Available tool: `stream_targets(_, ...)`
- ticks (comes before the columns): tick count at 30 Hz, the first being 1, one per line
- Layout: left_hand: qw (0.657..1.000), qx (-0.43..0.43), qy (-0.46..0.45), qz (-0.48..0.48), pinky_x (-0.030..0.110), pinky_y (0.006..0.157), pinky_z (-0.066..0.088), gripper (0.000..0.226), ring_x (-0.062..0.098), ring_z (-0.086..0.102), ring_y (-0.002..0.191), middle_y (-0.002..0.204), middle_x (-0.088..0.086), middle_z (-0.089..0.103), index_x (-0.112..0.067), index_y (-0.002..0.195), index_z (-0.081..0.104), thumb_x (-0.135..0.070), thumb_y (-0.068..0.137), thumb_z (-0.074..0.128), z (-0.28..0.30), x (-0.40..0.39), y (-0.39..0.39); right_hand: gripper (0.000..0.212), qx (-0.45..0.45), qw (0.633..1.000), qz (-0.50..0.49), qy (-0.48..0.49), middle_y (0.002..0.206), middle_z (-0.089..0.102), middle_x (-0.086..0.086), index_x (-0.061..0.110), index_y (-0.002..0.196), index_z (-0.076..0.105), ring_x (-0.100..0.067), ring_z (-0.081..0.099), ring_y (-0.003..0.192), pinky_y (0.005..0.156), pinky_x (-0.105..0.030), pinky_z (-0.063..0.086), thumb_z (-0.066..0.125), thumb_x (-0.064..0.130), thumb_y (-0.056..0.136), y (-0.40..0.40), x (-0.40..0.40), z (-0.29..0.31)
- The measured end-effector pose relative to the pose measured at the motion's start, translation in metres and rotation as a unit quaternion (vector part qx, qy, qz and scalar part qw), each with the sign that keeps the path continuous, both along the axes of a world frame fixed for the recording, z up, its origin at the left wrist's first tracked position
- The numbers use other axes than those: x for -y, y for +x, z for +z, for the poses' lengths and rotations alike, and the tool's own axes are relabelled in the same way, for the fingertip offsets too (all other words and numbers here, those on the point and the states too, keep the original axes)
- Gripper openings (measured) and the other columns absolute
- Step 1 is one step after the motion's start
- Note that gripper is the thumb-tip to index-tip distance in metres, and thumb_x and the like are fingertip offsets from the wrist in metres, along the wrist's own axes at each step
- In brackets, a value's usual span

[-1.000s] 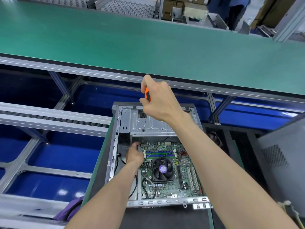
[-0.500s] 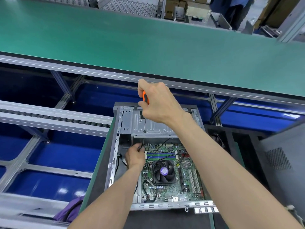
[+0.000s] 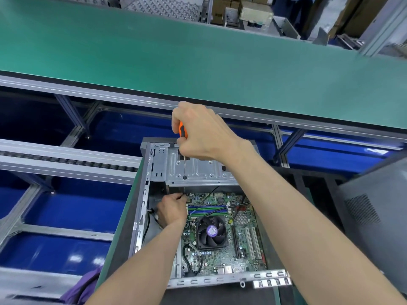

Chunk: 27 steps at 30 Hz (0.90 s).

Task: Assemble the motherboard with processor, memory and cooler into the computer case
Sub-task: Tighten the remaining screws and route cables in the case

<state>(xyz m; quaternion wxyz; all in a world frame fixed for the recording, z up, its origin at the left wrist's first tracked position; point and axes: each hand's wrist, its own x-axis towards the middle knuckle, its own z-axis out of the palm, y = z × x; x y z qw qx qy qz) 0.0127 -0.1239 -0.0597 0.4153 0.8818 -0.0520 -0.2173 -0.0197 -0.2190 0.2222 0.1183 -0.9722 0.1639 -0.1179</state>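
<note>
My right hand [image 3: 204, 130] curls tight round the orange-and-black-handled screwdriver [image 3: 182, 130], its thin shaft dropping toward the far left corner of the green motherboard [image 3: 222, 245]. My left hand [image 3: 172, 209] pinches at that same corner beside the shaft; what it holds I cannot tell. The board, with its black fan cooler [image 3: 211, 232] and memory sticks [image 3: 208, 209], lies inside the open grey metal computer case [image 3: 198, 170].

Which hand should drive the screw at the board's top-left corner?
Right. The right hand already grips the screwdriver, its shaft pointing down toward that corner of the motherboard. The left hand is at the corner, fingertips by the tip.
</note>
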Motion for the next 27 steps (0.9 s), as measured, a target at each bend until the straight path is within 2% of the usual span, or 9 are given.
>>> stream_targets(5, 1.0, 0.008, 0.01, 0.0, 0.022, 0.067, 0.039, 0.022, 0.014, 0.052, 0.06, 0.095, 0.001, 0.077, -0.027, 0.104, 0.078, -0.035, 0.084, 0.076, 0.001, 0.001, 0.0, 0.024, -0.032, 0.998, 0.008, -0.054, 0.098, 0.058, -0.003, 0.012, 0.1, 0.053, -0.03, 0.055, 0.086, 0.073, -0.042, 0.05, 0.062, 0.016, 0.078, 0.005, -0.005, -0.001)
stream_targets(10, 1.0, 0.0, 0.005, 0.002, 0.019, 0.063, 0.037, 0.022, 0.01, 0.049, 0.057, 0.097, 0.001, 0.077, -0.028, 0.105, 0.077, -0.034, 0.084, 0.075, 0.004, 0.001, 0.0, 0.02, -0.036, 0.992, -0.022, -0.116, 0.076, 0.039, -0.003, 0.011, 0.085, 0.044, -0.031, 0.045, 0.071, 0.056, -0.035, 0.031, 0.061, 0.022, 0.085, 0.007, -0.012, 0.001)
stream_targets(15, 1.0, -0.012, -0.004, 0.005, 0.02, 0.063, 0.038, 0.022, 0.013, 0.053, 0.059, 0.096, 0.001, 0.077, -0.027, 0.104, 0.078, -0.033, 0.084, 0.075, 0.006, 0.001, 0.0, 0.019, -0.057, 0.998, -0.004, -0.038, 0.094, 0.06, -0.008, 0.007, 0.091, 0.06, -0.033, 0.058, 0.083, 0.066, -0.04, 0.052, 0.06, 0.015, 0.074, 0.003, -0.008, 0.008)
stream_targets(17, 1.0, -0.013, -0.001, 0.004, 0.021, 0.066, 0.039, 0.021, 0.016, 0.054, 0.063, 0.096, 0.002, 0.077, -0.027, 0.104, 0.078, -0.033, 0.083, 0.075, 0.006, 0.001, 0.0, 0.015, -0.038, 0.997, -0.03, -0.063, 0.078, 0.048, -0.005, 0.009, 0.081, 0.048, -0.033, 0.051, 0.075, 0.058, -0.036, 0.04, 0.061, 0.015, 0.08, 0.004, -0.009, 0.003)
stream_targets(19, 1.0, -0.02, -0.006, 0.006, 0.021, 0.068, 0.04, 0.022, 0.018, 0.055, 0.065, 0.096, 0.003, 0.077, -0.026, 0.104, 0.078, -0.032, 0.084, 0.074, 0.008, 0.002, 0.0, 0.027, -0.021, 0.99, -0.058, -0.13, 0.068, 0.027, 0.001, 0.014, 0.076, 0.035, -0.031, 0.039, 0.068, 0.058, -0.035, 0.029, 0.06, 0.017, 0.087, 0.008, -0.016, 0.0)
stream_targets(21, 1.0, -0.025, -0.013, 0.001, 0.022, 0.069, 0.042, 0.022, 0.018, 0.056, 0.066, 0.098, 0.004, 0.077, -0.024, 0.105, 0.078, -0.03, 0.084, 0.074, 0.01, 0.002, 0.0, 0.038, -0.025, 0.987, -0.059, -0.15, 0.067, 0.022, 0.002, 0.015, 0.069, 0.027, -0.028, 0.036, 0.065, 0.059, -0.036, 0.027, 0.059, 0.02, 0.088, 0.011, -0.021, 0.002)
stream_targets(23, 0.999, -0.027, -0.02, 0.0, 0.022, 0.07, 0.042, 0.022, 0.017, 0.056, 0.066, 0.098, 0.005, 0.077, -0.022, 0.105, 0.078, -0.029, 0.085, 0.074, 0.01, 0.001, 0.0, 0.033, -0.052, 0.994, -0.036, -0.088, 0.069, 0.032, 0.0, 0.017, 0.065, 0.031, -0.025, 0.038, 0.062, 0.056, -0.034, 0.03, 0.059, 0.02, 0.08, 0.009, -0.017, 0.01)
stream_targets(25, 0.999, -0.03, -0.023, 0.004, 0.022, 0.069, 0.042, 0.021, 0.016, 0.056, 0.065, 0.097, 0.005, 0.077, -0.022, 0.105, 0.078, -0.029, 0.085, 0.074, 0.01, 0.0, 0.0, 0.007, -0.071, 0.997, -0.008, -0.034, 0.081, 0.054, -0.007, 0.011, 0.074, 0.056, -0.03, 0.053, 0.072, 0.059, -0.039, 0.046, 0.058, 0.017, 0.074, 0.005, -0.01, 0.013)
stream_targets(27, 0.999, -0.029, -0.023, 0.007, 0.022, 0.069, 0.042, 0.021, 0.016, 0.055, 0.064, 0.097, 0.005, 0.077, -0.022, 0.105, 0.078, -0.028, 0.086, 0.074, 0.011, 0.001, -0.001, 0.008, -0.071, 0.997, -0.013, -0.031, 0.085, 0.059, -0.009, 0.008, 0.079, 0.059, -0.033, 0.057, 0.08, 0.064, -0.041, 0.051, 0.059, 0.016, 0.077, 0.001, -0.009, 0.01)
